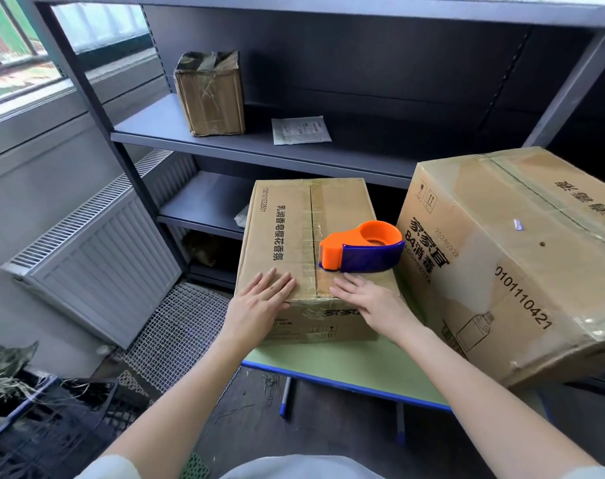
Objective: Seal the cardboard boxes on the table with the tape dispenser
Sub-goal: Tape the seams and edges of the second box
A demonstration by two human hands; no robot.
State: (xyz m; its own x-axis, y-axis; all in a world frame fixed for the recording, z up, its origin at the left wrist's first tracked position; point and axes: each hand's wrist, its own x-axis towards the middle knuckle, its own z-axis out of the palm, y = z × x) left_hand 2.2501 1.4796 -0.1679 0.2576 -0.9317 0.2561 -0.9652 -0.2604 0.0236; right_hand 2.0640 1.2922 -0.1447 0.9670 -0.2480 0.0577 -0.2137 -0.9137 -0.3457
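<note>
Both hands lie flat with fingers spread on the small cardboard box (304, 243), left hand (264, 295) and right hand (370, 299) flanking its seam, and the orange-and-blue tape dispenser (361, 248), long axis crosswise to that seam, sits just beyond the right hand.

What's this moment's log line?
left hand, right hand: flat on smaller brown cardboard box | orange-blue plastic tape dispenser: unheld atop it

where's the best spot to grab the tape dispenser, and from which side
Grip the tape dispenser by its blue shell, from above and the near side with the right hand, flat just in front of it. It rests on the small box with the orange cutter end pointing left, so keep off that end.
</note>
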